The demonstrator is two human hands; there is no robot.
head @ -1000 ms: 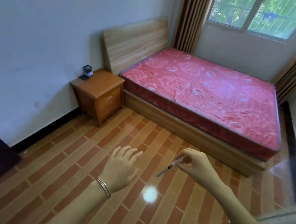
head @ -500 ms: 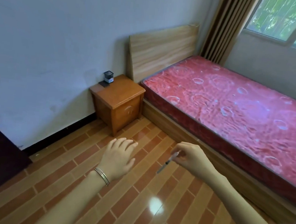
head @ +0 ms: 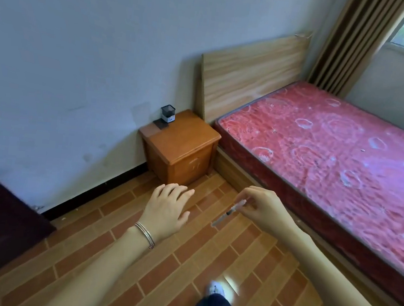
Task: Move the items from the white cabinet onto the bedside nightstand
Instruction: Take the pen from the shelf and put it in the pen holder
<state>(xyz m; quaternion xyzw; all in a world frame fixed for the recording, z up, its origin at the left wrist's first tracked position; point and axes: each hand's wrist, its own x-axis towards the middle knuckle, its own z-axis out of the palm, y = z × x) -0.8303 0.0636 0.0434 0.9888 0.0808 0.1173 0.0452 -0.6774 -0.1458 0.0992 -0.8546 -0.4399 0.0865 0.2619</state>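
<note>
Pen [head: 230, 211] pinched at its upper end in right hand [head: 263, 207], grip clamped on it by thumb and fingertips, tip slanting down-left above the tiled floor [head: 185, 262]. Left hand [head: 166, 207] beside it, palm down, grip apart, fingers loosely spread, holding nothing; bracelets [head: 145, 235] on that wrist. Nightstand [head: 185, 139] ahead against the wall, just beside the bed [head: 332, 150]. Small black pen holder [head: 168, 113] at the surface's back corner, on a dark pad [head: 158, 124].

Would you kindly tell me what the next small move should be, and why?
Probably step closer, carrying the thin clear pen pinched in the right hand toward the orange wooden nightstand, which stands ahead across the tiled floor, seemingly out of reach.
</note>
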